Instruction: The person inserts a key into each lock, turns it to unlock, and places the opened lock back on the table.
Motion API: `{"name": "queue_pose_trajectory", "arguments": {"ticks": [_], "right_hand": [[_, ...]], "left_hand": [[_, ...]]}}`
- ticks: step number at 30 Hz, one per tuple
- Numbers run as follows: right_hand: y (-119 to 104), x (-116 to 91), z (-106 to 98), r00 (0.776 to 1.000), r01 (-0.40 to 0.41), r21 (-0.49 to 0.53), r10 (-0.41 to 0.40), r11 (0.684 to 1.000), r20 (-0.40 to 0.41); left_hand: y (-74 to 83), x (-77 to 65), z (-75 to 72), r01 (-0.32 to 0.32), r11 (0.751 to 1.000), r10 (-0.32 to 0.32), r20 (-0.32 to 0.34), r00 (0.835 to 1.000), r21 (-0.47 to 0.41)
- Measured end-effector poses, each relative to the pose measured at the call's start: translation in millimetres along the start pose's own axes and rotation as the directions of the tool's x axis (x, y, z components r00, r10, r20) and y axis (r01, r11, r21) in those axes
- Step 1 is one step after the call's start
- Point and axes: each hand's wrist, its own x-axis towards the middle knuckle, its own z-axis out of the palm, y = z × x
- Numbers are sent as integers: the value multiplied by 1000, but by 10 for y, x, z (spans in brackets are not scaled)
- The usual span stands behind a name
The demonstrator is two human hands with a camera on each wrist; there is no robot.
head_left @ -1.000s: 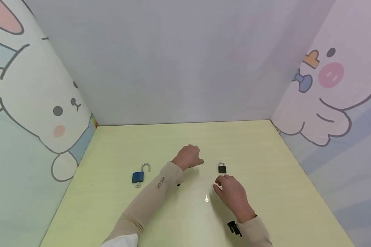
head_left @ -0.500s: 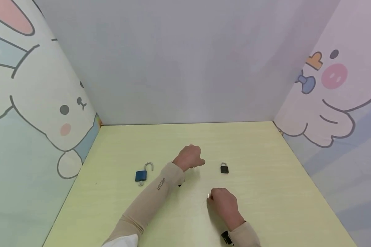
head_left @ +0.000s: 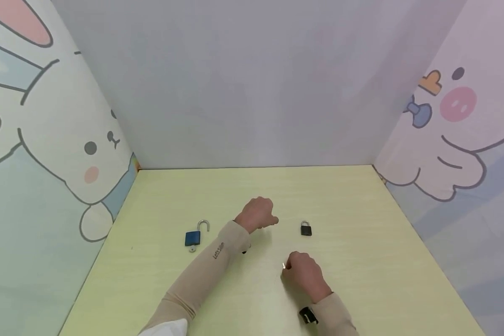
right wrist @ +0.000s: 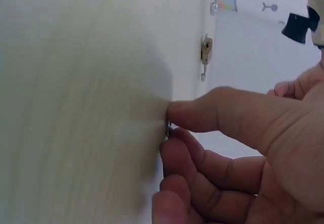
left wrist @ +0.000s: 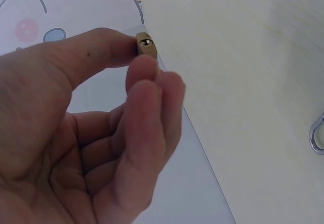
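My left hand is raised over the middle of the table. Between thumb and fingertips it pinches a small brass piece with a keyhole, apparently a padlock's end; the rest is hidden by the fingers. Low over the table, my right hand pinches a small silver key, mostly covered by thumb and forefinger in the right wrist view. A black padlock lies beyond the right hand, its shackle closed. Left of the left forearm is a blue padlock with its shackle swung open and a key in its base.
Another padlock with a brass end lies on the table, seen in the right wrist view; the left arm seems to hide it from the head camera. The pale yellow table ends at a plain back wall, with cartoon-printed side walls.
My right hand came down toward the key on the table and now pinches it, slightly raised since half a second ago. The left hand stays in place; the head view shifted a little.
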Motion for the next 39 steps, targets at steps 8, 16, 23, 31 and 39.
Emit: {"name": "queue_pose_trajectory", "arguments": {"ticks": [8, 16, 23, 31, 39], "right_hand": [[143, 99, -21, 995, 50, 261, -71, 964, 71], [79, 179, -8, 999, -5, 667, 33, 745, -30], [1, 237, -6, 987, -24, 827, 146, 562, -70], [-83, 390, 6, 979, 30, 886, 165, 463, -120], [-140, 487, -9, 973, 48, 913, 187, 405, -134]], "left_hand": [[-13, 12, -40, -4, 1000, 4, -4, 1000, 0], [11, 9, -76, 8, 1000, -8, -9, 1000, -6], [25, -20, -62, 6, 999, -5, 11, 1000, -37], [47, -9, -28, -5, 999, 5, 0, 1000, -37], [66, -12, -1, -7, 1000, 7, 3, 1000, -26]]}}
